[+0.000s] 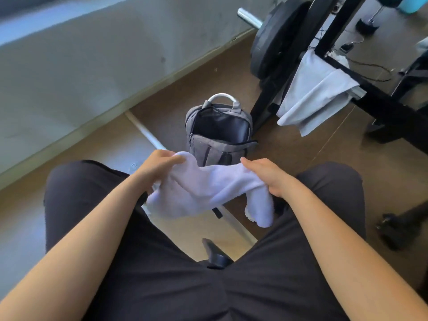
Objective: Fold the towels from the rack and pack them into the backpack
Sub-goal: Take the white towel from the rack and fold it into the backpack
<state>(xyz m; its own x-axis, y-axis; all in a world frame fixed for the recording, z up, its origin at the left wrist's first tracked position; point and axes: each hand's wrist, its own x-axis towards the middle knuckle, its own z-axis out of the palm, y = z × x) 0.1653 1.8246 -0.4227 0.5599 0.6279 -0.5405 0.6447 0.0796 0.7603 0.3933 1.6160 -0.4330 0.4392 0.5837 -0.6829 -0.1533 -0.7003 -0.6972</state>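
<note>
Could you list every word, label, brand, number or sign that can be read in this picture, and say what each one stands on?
None: no legible text shows anywhere in this view.
The grey backpack shows no readable logo or tag.
The white towel held by the left hand and right hand is plain.
The grey towel on the black rack is plain.
The weight plates are too dark and blurred to show any markings.

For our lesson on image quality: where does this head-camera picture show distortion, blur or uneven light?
Head view: wide-angle bending curves the wall base and the rack; the white towel between the left hand and right hand looks soft and overexposed; the open backpack interior is dark.
</note>
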